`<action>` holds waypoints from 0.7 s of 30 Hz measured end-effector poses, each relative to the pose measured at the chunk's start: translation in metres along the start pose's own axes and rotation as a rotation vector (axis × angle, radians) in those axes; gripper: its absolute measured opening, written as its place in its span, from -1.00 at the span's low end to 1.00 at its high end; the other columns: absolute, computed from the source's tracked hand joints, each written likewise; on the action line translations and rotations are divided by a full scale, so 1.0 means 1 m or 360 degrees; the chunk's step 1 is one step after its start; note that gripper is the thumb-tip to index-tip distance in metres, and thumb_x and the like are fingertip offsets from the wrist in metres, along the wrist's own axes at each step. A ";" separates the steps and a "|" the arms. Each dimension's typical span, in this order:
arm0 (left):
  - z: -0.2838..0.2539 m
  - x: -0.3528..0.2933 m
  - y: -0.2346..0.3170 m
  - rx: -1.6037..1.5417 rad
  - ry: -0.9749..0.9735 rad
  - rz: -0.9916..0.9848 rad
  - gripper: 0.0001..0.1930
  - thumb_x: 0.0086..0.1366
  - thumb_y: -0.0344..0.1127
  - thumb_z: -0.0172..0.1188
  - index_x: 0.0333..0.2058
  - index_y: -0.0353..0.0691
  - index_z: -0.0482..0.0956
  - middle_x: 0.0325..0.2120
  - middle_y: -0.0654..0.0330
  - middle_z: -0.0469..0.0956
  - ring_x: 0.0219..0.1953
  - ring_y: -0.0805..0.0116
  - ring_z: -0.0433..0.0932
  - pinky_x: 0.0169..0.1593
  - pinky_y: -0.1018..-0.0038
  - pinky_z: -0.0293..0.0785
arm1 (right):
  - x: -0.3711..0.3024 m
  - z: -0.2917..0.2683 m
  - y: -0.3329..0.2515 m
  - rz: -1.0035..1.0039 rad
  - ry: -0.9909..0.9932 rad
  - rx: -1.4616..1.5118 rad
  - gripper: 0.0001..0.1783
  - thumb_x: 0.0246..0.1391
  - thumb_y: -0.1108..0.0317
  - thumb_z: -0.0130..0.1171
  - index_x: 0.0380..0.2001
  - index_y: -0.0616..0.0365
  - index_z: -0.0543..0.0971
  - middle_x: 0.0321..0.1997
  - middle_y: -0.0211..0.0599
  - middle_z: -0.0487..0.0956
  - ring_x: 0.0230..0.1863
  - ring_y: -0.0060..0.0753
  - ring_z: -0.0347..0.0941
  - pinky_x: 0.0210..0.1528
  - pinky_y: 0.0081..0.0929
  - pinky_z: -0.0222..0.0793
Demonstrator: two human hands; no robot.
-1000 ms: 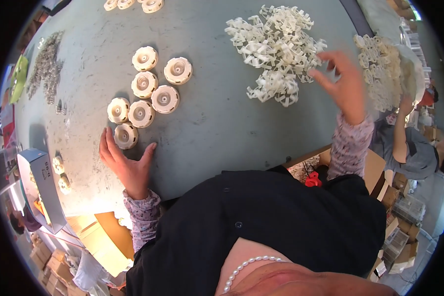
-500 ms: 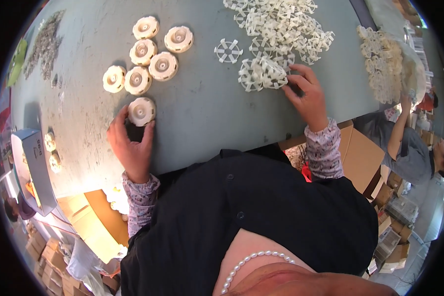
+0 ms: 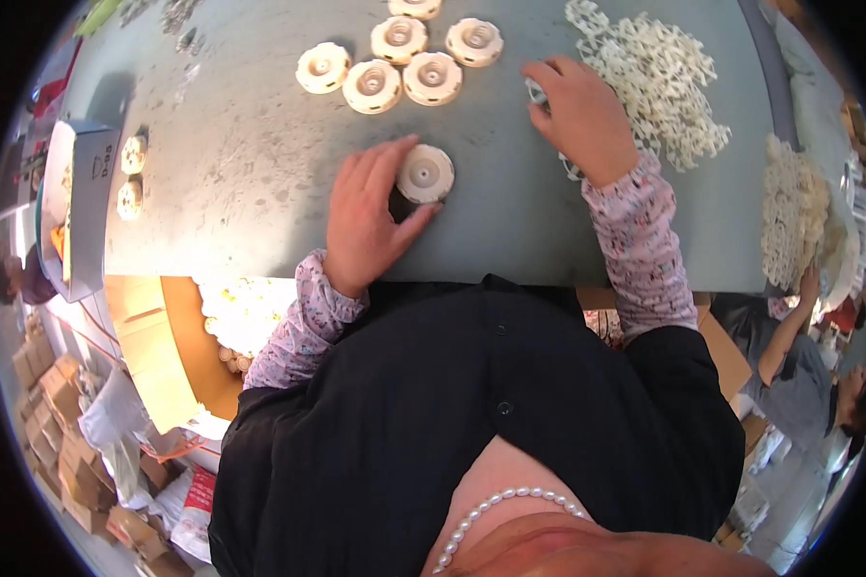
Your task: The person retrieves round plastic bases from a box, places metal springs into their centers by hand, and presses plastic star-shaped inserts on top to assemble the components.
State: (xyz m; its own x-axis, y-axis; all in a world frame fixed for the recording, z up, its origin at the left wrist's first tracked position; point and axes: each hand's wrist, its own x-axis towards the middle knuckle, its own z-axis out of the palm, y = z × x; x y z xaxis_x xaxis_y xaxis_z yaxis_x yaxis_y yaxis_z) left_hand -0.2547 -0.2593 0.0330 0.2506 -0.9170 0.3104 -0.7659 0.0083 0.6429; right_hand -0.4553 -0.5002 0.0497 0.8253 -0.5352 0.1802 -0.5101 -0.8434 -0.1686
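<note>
My left hand (image 3: 364, 216) curls its fingers and thumb around the rim of a cream round disc (image 3: 425, 175) with a stepped centre, on the table close to me. To the right and farther off, my right hand (image 3: 587, 117) has its fingers bent around a small white plastic piece (image 3: 537, 92). Most of that piece is hidden beneath the hand. Right beside this hand spreads a heap of white spoked plastic rings (image 3: 678, 91). Several more cream discs (image 3: 371, 87) lie grouped beyond my left hand.
On the left, two small cream parts (image 3: 132, 178) lie near a grey-blue box (image 3: 91, 207). An open carton (image 3: 178, 356) with pale round parts stands below the table edge. Pale parts (image 3: 794, 216) are stacked at the far right, near another person (image 3: 789, 356).
The whole view has shifted. My left hand and its disc have moved rightward, away from the grouped discs. My right hand has moved left from the heap and now covers a white piece.
</note>
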 end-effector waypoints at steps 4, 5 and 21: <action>-0.012 -0.018 -0.005 -0.0115 -0.0145 -0.0031 -0.19 0.02 -0.34 0.62 0.30 -0.24 0.55 0.21 0.02 0.61 0.16 -0.06 0.56 0.27 0.15 0.48 | -0.015 -0.028 -0.050 0.0170 -0.0155 0.1320 -0.46 0.11 0.44 0.35 0.21 0.09 0.62 0.20 -0.13 0.60 0.16 -0.05 0.62 0.25 -0.18 0.57; -0.015 -0.016 -0.004 -0.0181 -0.0113 -0.0008 -0.22 0.04 -0.35 0.61 0.29 -0.24 0.55 0.19 0.02 0.62 0.16 -0.06 0.56 0.28 0.15 0.48 | -0.024 -0.024 -0.055 0.0164 -0.0161 0.1320 -0.46 0.11 0.44 0.35 0.21 0.09 0.62 0.20 -0.13 0.60 0.16 -0.05 0.62 0.25 -0.18 0.57; -0.018 0.057 -0.061 0.0161 0.0155 -0.0120 -0.34 0.15 -0.20 0.59 0.23 -0.15 0.57 0.04 0.06 0.65 -0.08 -0.05 0.71 -0.07 0.21 0.69 | -0.053 -0.025 -0.035 0.0221 -0.0471 0.0950 -0.34 0.01 0.45 0.50 0.24 0.13 0.60 0.21 -0.15 0.55 0.02 -0.09 0.62 0.07 -0.27 0.61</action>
State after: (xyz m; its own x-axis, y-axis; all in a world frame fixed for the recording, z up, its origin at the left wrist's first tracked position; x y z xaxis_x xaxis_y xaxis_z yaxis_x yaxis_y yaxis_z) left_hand -0.1835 -0.3048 0.0242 0.3618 -0.8705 0.3336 -0.7975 -0.1036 0.5944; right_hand -0.4872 -0.4434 0.0705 0.8365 -0.5297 -0.1402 -0.4652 -0.5514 -0.6924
